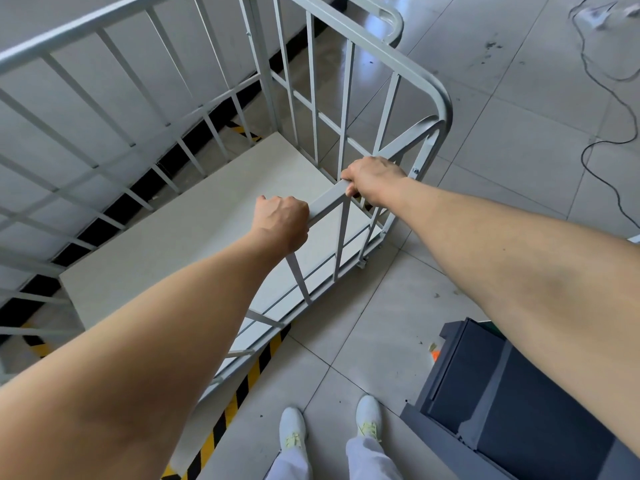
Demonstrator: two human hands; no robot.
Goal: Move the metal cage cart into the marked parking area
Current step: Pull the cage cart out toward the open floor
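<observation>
Grey floor tiles point(519, 140) spread open to the right of and beyond a metal cage cart point(194, 188), while the cart's far-left side stands close along a pale wall point(69, 36) with a dark skirting strip. The cart fills the left and centre of the scene, its barred sides rising around a bare, light base panel point(194, 216). Yellow-and-black striped tape point(249, 375) runs on the floor along the cart's near edge, passing partly under it, and more of the same tape shows past the far corner near the wall. A dark grey boxy unit point(502, 403) sits low on the right, just beside the person's white shoes point(369, 415), narrowing the room there. A thin black cable point(602, 140) trails across the tiles at the far right, well apart from the cart. The person's left hand point(282, 221) and right hand point(372, 180) are both closed tightly around the top rail point(327, 199) of the cart's near side, a short stretch of rail bare between them.
</observation>
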